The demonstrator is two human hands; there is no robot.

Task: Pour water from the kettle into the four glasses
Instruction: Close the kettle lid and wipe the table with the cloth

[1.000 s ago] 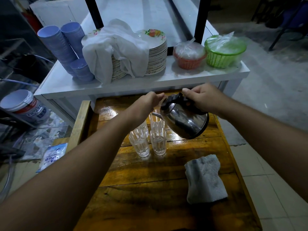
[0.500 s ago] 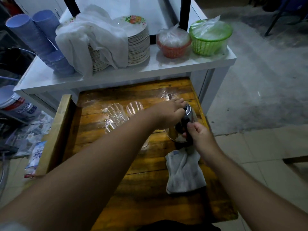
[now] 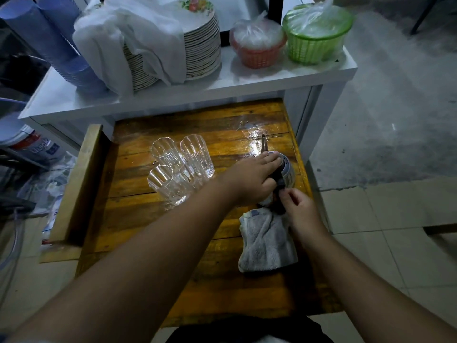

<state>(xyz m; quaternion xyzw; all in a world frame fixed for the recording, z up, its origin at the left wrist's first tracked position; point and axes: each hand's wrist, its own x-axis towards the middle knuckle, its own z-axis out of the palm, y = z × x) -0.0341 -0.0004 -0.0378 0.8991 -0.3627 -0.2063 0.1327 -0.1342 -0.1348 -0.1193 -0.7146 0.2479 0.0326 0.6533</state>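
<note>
Several clear ribbed glasses (image 3: 181, 167) stand bunched together on the wooden table (image 3: 138, 226), left of centre. The steel kettle (image 3: 288, 173) stands upright near the table's right edge, spout pointing away. My left hand (image 3: 249, 178) lies over the kettle's lid and hides most of it. My right hand (image 3: 298, 209) pinches the black handle at the kettle's near side. How much water the glasses hold is hard to tell.
A grey cloth (image 3: 267, 241) lies just in front of the kettle. Behind the table a white shelf (image 3: 222, 82) carries stacked plates (image 3: 200, 43) under a white towel, blue cups (image 3: 57, 40), and an orange basket (image 3: 257, 49) and a green basket (image 3: 314, 38). A wet patch shines behind the kettle.
The kettle was tilted in the air over the glasses; it came down to the table's right side and now stands upright. My left hand moved onto its lid. The view shifted downward.
</note>
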